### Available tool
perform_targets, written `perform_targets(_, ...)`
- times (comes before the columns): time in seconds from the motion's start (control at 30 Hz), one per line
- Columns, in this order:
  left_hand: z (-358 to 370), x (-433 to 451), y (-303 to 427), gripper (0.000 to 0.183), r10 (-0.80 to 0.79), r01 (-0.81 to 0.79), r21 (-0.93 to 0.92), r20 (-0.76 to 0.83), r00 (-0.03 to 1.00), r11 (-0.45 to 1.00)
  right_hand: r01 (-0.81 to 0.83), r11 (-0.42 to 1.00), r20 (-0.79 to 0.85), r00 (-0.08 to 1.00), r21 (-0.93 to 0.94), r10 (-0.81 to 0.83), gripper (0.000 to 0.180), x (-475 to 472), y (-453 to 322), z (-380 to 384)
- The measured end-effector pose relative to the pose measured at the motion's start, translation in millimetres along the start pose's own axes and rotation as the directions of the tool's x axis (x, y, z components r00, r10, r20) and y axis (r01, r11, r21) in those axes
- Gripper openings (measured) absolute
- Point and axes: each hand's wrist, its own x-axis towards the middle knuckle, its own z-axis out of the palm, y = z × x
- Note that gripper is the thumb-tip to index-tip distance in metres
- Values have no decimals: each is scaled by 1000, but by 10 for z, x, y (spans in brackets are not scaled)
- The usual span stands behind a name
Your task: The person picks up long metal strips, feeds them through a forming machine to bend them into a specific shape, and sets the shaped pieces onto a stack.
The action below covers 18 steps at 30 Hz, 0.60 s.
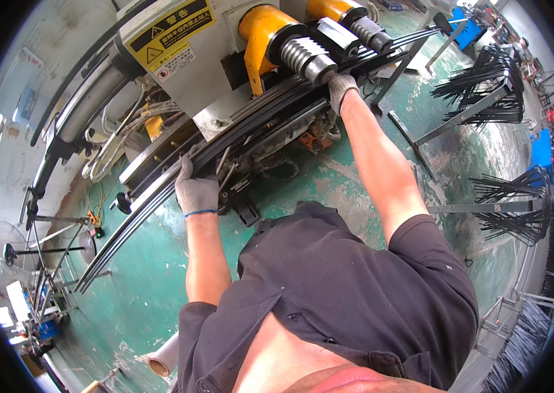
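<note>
A bundle of long dark metal rods [132, 225] runs slantwise along the front of a bending machine [193, 83]. My left hand [197, 191], in a pale knitted glove, grips the bundle, its thumb up along the near side. Farther right, my right hand [343, 89], gloved too, is curled on the rods beside the tip of a ridged steel bending die [309, 59]. Some of its fingers are hidden there. The die projects from an orange machine head [267, 29]. A second ridged die [371, 33] sits behind it, with a dark steel block [333, 37] between them.
Racks at right carry bent black rods [483, 88] and more bent rods [512, 204]. A metal stand post [397, 73] rises near the rods' far end. At left are a pedestal fan [12, 250] and machine arm [80, 103]. A wrapped roll [164, 356] lies low left.
</note>
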Motion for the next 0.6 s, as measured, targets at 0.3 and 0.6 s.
perform_targets(0.3,-848,23,694,36,73,-114,-223,-186,980,968,-50,998,23,999,40,49,41,-33,-165,-87)
perform_targets(0.6,28,182,-30,38,-107,103,-56,-73,992,993,-170,963,46,985,208,164,47,4,-178,-35)
